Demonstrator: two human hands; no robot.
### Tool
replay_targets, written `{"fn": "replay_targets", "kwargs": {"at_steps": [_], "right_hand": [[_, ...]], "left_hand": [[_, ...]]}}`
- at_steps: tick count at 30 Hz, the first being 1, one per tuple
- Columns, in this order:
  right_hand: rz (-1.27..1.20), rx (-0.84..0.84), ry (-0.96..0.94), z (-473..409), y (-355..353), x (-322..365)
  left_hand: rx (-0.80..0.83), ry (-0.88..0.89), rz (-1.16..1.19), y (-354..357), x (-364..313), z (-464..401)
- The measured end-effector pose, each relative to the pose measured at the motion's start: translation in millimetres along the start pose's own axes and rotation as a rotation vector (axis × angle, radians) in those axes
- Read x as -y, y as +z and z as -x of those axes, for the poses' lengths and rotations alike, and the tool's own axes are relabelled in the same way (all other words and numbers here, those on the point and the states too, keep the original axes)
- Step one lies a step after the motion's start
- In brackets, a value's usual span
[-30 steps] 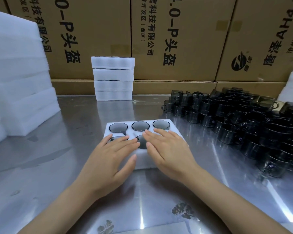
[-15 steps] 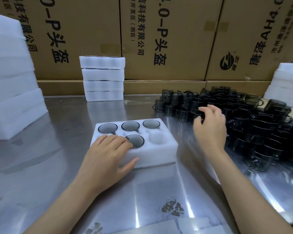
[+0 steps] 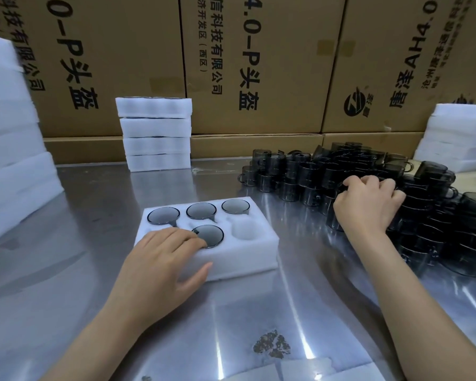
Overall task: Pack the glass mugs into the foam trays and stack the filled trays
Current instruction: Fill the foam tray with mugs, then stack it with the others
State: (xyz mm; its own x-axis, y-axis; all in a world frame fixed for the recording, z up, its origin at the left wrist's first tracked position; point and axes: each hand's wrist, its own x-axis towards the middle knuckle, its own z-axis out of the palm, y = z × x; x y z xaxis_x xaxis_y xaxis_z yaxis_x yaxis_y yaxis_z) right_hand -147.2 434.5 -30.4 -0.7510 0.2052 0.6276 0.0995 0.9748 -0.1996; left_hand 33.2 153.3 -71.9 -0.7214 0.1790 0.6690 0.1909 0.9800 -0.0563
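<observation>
- The foam tray [image 3: 231,259] is being pressed flat on the steel table [image 3: 66,284] by the left hand [image 3: 160,259], fingers straight across its top, thumb lying against the near wall.
- Four smoky mugs are being held in the tray's pockets, three in the far row and one [image 3: 208,235] in the near middle; the near right pocket [image 3: 246,229] is showing bare foam.
- The right hand [image 3: 368,204] is being curled into the loose mug pile [image 3: 341,174]; whether a mug is being gripped cannot be told.
- Four filled trays [image 3: 155,133] are being kept stacked by the cartons [image 3: 259,64].
</observation>
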Motion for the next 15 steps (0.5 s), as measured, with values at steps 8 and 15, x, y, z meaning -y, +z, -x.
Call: {"fn": "replay_targets", "kwargs": {"at_steps": [8, 15], "right_hand": [[0.227, 0.26, 0.114, -6, -7, -4], [0.044, 0.038, 0.102, -18, -12, -14]], "left_hand": [[0.007, -0.014, -0.004, -1, -1, -1], [0.018, -0.025, -0.004, -1, -2, 0]]}}
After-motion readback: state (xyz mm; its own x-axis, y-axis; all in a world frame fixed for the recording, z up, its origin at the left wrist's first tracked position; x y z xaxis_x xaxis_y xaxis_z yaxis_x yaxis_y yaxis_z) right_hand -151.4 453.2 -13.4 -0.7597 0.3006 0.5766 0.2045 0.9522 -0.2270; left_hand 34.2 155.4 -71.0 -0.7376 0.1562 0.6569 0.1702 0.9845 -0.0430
